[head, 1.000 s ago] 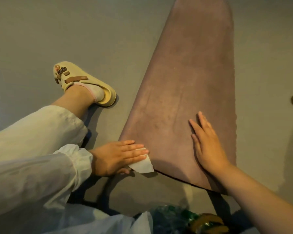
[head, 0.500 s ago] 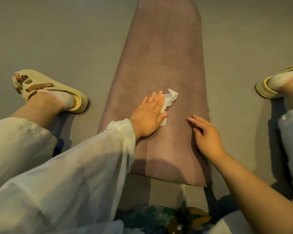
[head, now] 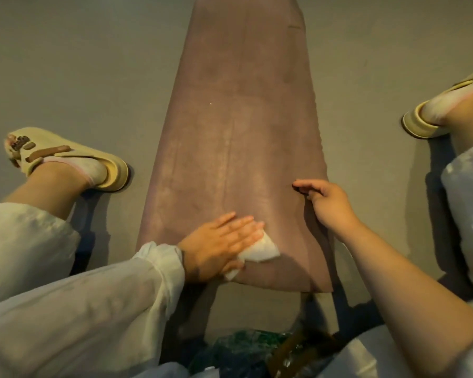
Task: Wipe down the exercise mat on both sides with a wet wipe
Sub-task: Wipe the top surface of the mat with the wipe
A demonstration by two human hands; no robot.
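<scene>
From my seat at the head camera, the exercise mat (head: 246, 137) lay flat on the grey floor (head: 93, 64), running straight away from me, its near short edge just ahead of my knees. Open floor ran along both long edges: a band on the left up to the left sandal (head: 66, 159), and a wider band on the right up to the right sandal (head: 432, 115), which sat at the frame's edge. The far end of the mat ran out of the top of the view.

Half a second before, my left hand had been farther up the mat, near its middle, with the wipe bunched beyond the fingertips; now it had come back toward the near left corner. The right hand, which had lain low on the mat with its fingers pointing up it, was now raised at the right long edge.

My left hand (head: 219, 246) lay flat, fingers straight and together, pointing right, pressing the wet wipe (head: 260, 251) onto the mat close to the near edge; the white wipe stuck out past the fingertips and under the palm. My right hand (head: 328, 205) was held at the right edge with its fingers loosely curled, tips touching the mat's surface, gripping nothing that I could see.
</scene>
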